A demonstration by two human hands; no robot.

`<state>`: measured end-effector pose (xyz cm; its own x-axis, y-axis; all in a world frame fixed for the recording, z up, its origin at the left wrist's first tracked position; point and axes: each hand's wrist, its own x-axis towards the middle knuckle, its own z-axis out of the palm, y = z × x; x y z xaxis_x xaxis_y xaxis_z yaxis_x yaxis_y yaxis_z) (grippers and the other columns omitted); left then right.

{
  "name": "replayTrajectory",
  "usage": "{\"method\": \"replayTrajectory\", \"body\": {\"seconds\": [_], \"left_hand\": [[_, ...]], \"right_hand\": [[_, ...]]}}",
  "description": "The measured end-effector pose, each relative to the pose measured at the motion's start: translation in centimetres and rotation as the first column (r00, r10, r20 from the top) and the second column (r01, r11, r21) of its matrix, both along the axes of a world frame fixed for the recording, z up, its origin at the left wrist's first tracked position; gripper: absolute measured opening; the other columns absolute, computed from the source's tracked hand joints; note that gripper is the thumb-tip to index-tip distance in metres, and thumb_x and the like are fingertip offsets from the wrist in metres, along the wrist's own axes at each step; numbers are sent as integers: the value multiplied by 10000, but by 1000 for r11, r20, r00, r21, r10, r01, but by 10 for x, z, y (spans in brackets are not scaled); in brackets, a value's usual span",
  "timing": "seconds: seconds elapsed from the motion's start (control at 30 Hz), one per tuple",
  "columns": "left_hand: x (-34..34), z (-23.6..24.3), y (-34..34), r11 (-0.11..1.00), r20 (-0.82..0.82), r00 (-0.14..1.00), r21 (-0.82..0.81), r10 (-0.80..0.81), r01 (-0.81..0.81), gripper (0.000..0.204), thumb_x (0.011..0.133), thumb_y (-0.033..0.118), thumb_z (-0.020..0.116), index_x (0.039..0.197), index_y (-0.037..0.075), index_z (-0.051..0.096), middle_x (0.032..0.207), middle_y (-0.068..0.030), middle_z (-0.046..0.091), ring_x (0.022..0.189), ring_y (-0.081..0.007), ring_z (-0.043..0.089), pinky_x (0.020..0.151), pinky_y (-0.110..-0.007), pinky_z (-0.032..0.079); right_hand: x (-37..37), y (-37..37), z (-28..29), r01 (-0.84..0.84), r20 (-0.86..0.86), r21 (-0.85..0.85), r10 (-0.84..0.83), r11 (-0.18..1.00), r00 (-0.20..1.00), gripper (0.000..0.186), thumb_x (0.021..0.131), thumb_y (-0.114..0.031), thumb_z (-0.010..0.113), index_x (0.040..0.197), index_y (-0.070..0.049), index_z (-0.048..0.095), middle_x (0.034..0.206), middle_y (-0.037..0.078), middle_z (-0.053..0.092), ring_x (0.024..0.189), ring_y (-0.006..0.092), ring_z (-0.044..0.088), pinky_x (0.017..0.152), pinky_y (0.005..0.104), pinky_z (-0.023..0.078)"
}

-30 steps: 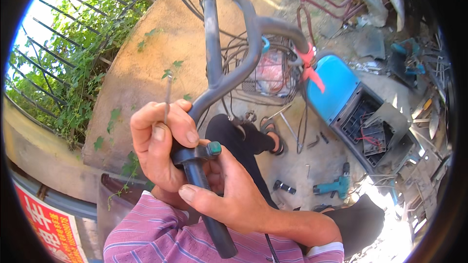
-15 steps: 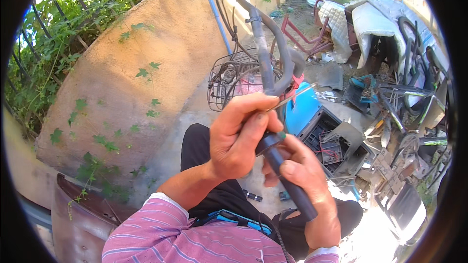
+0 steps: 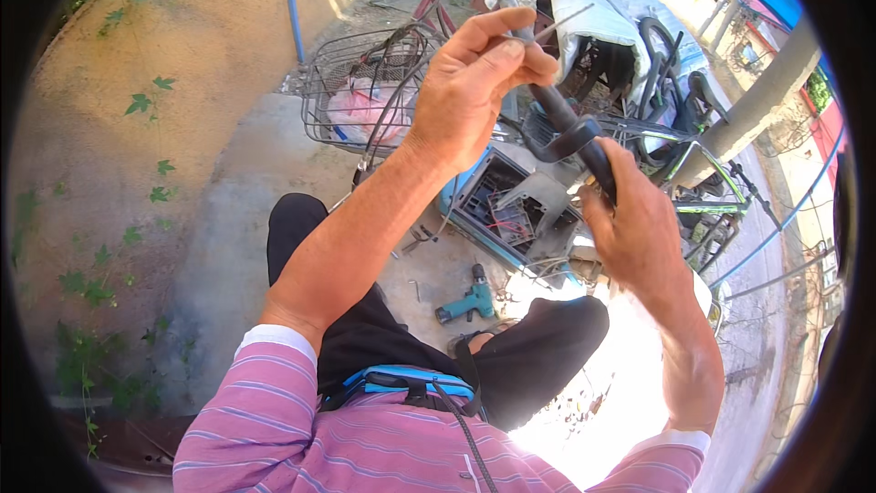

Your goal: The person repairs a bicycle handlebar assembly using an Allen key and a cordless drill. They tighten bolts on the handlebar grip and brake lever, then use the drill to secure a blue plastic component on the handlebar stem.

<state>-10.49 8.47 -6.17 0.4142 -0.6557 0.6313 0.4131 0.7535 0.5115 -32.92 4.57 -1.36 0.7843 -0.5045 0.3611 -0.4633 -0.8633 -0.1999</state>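
Observation:
A dark handlebar (image 3: 552, 108) slants across the upper middle, with a black lever or clamp (image 3: 571, 139) around it and a black rubber grip (image 3: 598, 167) at its near end. My right hand (image 3: 634, 219) is wrapped round that grip. Farther along the bar, my left hand (image 3: 479, 82) pinches a thin metal rod (image 3: 566, 20) between thumb and fingers. The rod's tip points up and right past the bar. Its other end is hidden in my fingers, so I cannot tell what tool it is.
A wire basket (image 3: 307, 102) holding a pink plastic bag (image 3: 370, 110) stands ahead. Below lie a teal cordless drill (image 3: 469, 298) and an open blue-black box (image 3: 467, 187) with wires. Scrap bicycle parts (image 3: 721, 192) and a post (image 3: 757, 105) are on the right; a wall (image 3: 201, 27) is left.
The handlebar now sits higher and farther right in view. My left hand has moved up along it. My right hand has shifted up and right, holding the grip. The drill has come into view.

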Motion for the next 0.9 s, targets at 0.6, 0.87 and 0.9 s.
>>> {"method": "replayTrajectory", "body": {"seconds": [0.6, 0.87, 0.9], "left_hand": [[44, -89, -106, 918, -15, 920, 55, -392, 392, 528, 882, -48, 549, 1400, -52, 447, 1226, -147, 610, 1126, -206, 634, 1021, -376, 499], [39, -116, -139, 939, 81, 938, -49, -337, 341, 502, 881, -59, 537, 1380, -47, 479, 1176, -138, 624, 1105, -210, 639, 993, -367, 522], [37, -120, -144, 934, 58, 934, -33, -354, 356, 492, 886, -55, 544, 1375, -43, 488, 1162, -134, 628, 1092, -207, 641, 988, -366, 525]], "right_hand": [[89, -97, 45, 258, -88, 29, -255, 966, 963, 446, 986, -360, 590, 1264, -17, 529, 730, 64, 560, 626, 143, 529, 570, 315, 428], [119, -88, 34, 229, -88, -350, -275, 908, 957, 853, 816, -240, 786, 1494, -17, 317, 1187, 152, 622, 824, 130, 632, 674, 256, 508], [127, -93, 29, 209, -65, -392, -254, 896, 965, 781, 806, -214, 796, 1436, -10, 383, 1110, 123, 640, 800, 115, 621, 667, 243, 497]]}}
